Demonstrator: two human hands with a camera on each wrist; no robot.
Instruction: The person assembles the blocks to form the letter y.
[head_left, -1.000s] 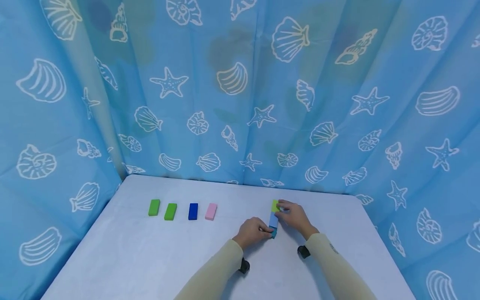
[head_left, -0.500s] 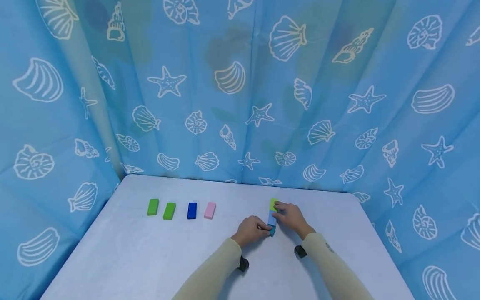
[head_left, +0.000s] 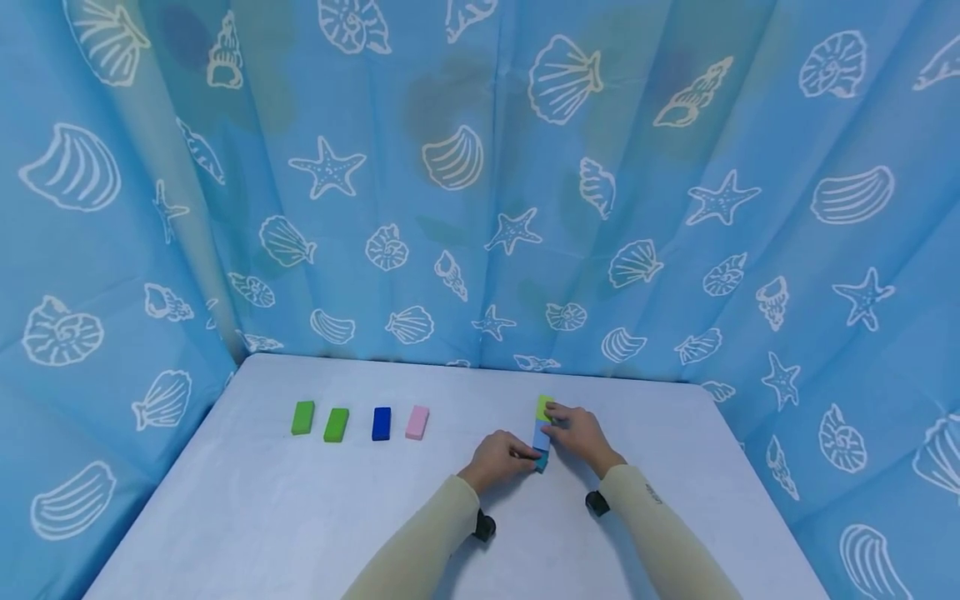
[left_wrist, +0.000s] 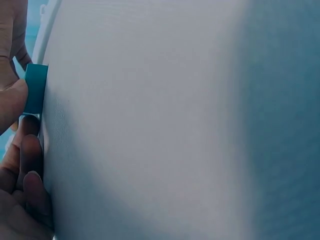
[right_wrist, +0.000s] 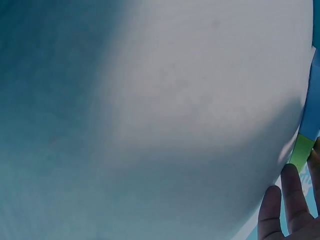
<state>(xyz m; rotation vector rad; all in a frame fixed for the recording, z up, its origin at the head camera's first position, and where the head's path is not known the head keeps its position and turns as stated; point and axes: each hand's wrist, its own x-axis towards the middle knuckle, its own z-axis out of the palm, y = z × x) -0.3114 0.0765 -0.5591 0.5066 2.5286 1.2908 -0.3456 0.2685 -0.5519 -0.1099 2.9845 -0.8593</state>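
Three blocks stand end to end in a row right of the table's middle: a yellow-green one (head_left: 543, 405) farthest off, a light blue one (head_left: 541, 434) between, a teal one (head_left: 542, 464) nearest. My left hand (head_left: 498, 460) pinches the teal block between thumb and forefinger at the near end; in the left wrist view the thumb lies against the teal block (left_wrist: 36, 89), other fingers lower down. From the right, my right hand (head_left: 581, 435) touches the light blue and yellow-green blocks with its fingertips. Its fingers look fairly straight beside the yellow-green block (right_wrist: 301, 151) in the right wrist view.
To the left on the white table (head_left: 247, 500) lie two green blocks (head_left: 303, 417), a dark blue block (head_left: 381, 423) and a pink block (head_left: 417, 422), spaced apart. A blue curtain (head_left: 405, 167) with shell prints hangs behind the table and along its sides.
The head view has shifted slightly. Both hands keep nearly the same place at the row, and the blocks hold their arrangement.
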